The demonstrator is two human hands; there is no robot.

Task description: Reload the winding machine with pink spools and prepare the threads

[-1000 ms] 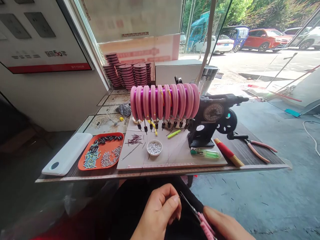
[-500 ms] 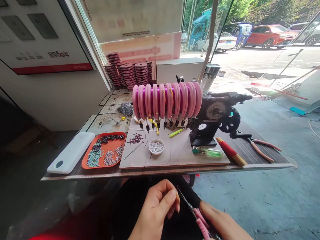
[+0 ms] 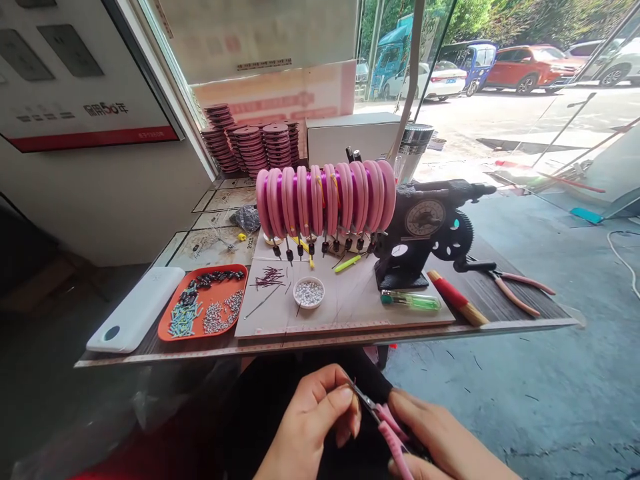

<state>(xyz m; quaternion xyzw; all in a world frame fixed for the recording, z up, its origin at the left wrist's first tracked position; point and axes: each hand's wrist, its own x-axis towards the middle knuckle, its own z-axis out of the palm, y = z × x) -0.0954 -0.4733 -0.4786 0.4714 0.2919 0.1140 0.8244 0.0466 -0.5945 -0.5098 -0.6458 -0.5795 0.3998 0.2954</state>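
Below the table edge, over my dark lap, my left hand (image 3: 313,420) pinches thumb and forefinger on something too thin to make out. My right hand (image 3: 445,443) grips pink-handled scissors (image 3: 387,433), whose metal tips meet the left fingertips. On the table above stands a row of pink line spools (image 3: 325,199) mounted on a black hand-crank winder (image 3: 425,230). A small white dish of pale beads (image 3: 309,293) sits on the white board (image 3: 350,307), near a scatter of dark thin pins (image 3: 269,278).
An orange tray (image 3: 205,303) holds small parts beside a white power bank (image 3: 133,310). A green lighter (image 3: 410,301), a red-wrapped brush (image 3: 457,298) and pink pliers (image 3: 520,293) lie right of the winder. Stacked spools (image 3: 250,143) stand at the back.
My right hand and the scissors have moved up and left, closing on my left fingertips. The left hand has stayed in its pinch.
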